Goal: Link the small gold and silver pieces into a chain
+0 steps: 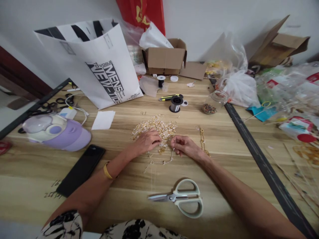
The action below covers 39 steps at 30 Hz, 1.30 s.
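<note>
Work at a wood-grain tabletop (129, 205), seen from the head. The two hands are apart, a narrow gap between them. The right hand (183, 145) has thumb and fingers pinched together on the upper end of a silver-coloured chain (161, 162), which curves along the wood toward the wearer's side. The left hand (149, 140) lies palm down over the near edge of a bead pile (156, 124), fingers bent; whether they grip anything cannot be told.

Surroundings: a gold-coloured chain (202, 141) lies just beyond the right wrist, and scissors (173, 198) lie between the forearms, blades pointing left. A black phone (81, 171) sits beside the left forearm. Behind the pile stand a wire spool (175, 104), with a yellow-and-black utility knife (164, 98) beside it, and a black-wound spool (160, 82). A large white shopping bag (99, 66) and an open cardboard box (164, 58) block the rear.

Materials: the pile is loose, glittering, gold and clear; the scissors have pale looped handles; the small jar (209, 109) is transparent, with multicoloured beads inside; the knotted bag (239, 88) is thin, crinkled plastic.

Edges: a dark strip (261, 159) runs diagonally along the right, cluttered plastic packaging (281, 83) beyond it. Bare wood shows between scissors and phone, and right of the gold-coloured chain as far as the strip.
</note>
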Tool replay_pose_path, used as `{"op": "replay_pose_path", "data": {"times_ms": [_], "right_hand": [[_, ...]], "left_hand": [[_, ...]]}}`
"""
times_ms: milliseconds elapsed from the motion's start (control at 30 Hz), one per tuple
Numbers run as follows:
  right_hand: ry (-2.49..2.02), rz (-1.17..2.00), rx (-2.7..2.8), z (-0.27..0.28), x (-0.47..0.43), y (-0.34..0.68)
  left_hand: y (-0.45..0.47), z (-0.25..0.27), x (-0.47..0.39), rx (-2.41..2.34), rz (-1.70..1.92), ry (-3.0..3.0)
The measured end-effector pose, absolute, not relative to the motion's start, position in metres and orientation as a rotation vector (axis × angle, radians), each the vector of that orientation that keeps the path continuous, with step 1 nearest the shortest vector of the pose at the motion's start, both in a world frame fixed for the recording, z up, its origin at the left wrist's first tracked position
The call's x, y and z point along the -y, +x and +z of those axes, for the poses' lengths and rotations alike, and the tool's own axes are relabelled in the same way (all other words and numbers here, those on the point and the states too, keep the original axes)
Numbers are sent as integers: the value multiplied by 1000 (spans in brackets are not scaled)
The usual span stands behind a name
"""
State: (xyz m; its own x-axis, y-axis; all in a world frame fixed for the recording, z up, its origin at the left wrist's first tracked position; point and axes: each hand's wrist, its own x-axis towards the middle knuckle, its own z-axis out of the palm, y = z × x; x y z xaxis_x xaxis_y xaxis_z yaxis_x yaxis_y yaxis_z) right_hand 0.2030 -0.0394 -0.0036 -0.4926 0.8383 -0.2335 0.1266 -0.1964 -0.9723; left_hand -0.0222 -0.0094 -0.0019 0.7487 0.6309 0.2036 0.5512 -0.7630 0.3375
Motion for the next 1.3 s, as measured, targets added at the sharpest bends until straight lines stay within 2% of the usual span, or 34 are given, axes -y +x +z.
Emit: {"op": "replay_pose_path", "data": {"times_ms": [367,1300], "right_hand": [[-1157,1771,1533,-2,38,203],[-1157,1770,1531,0,39,202]], "left_hand": [[-25,0,5,-1004,750,2308],[-31,2,3,-985,801,1768]]}}
